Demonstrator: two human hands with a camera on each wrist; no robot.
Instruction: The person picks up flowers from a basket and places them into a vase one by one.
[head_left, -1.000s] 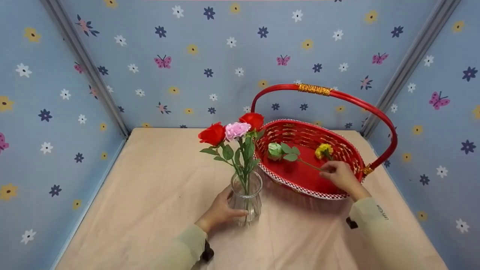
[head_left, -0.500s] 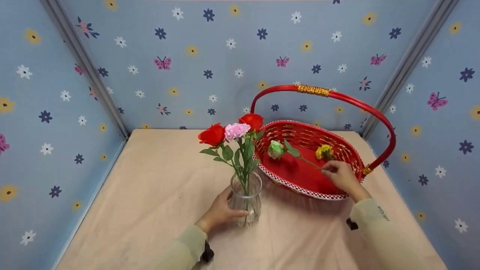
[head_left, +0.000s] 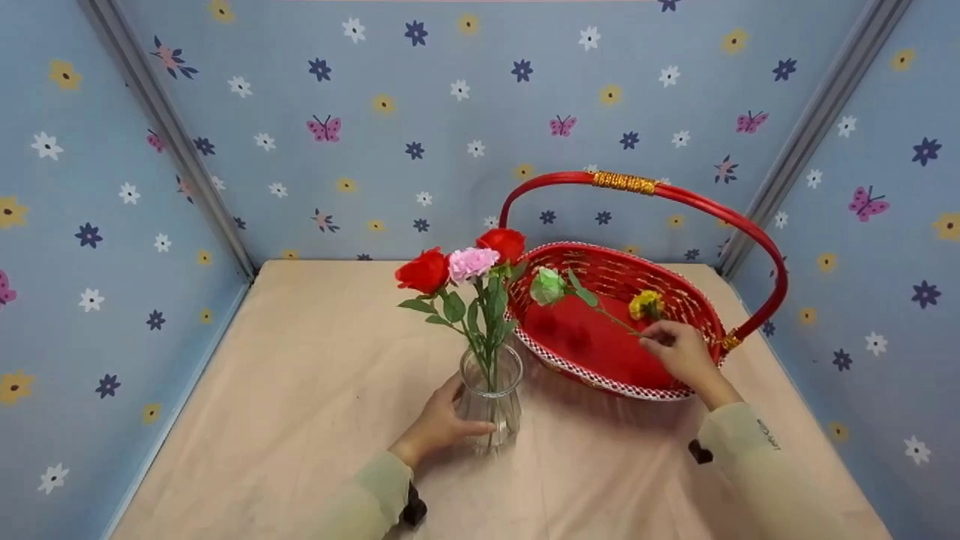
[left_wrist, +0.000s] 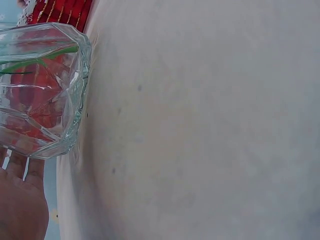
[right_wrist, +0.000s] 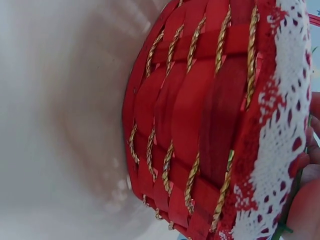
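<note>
My left hand (head_left: 442, 421) grips the side of a clear glass vase (head_left: 491, 371) standing on the table. Two red roses (head_left: 424, 271) and a pink carnation (head_left: 473, 264) lean in the vase, their stems inside it. In the left wrist view the faceted vase bottom (left_wrist: 55, 95) shows with green stem ends in it. My right hand (head_left: 681, 352) pinches the stem of a pale green rose (head_left: 548, 286) over the red basket (head_left: 600, 386); the bloom points left. A yellow flower (head_left: 646, 304) lies inside the basket, just beyond the right fingers.
The basket's tall red handle (head_left: 720, 206) with gold wrapping arches above my right hand. White lace trims its rim, seen close in the right wrist view. A peach cloth (head_left: 315, 375) covers the table; flower-patterned panels (head_left: 420, 112) enclose three sides.
The green rose's bloom has risen a little from the basket floor and its leaves have turned as my right hand holds the stem. My left hand stays on the vase.
</note>
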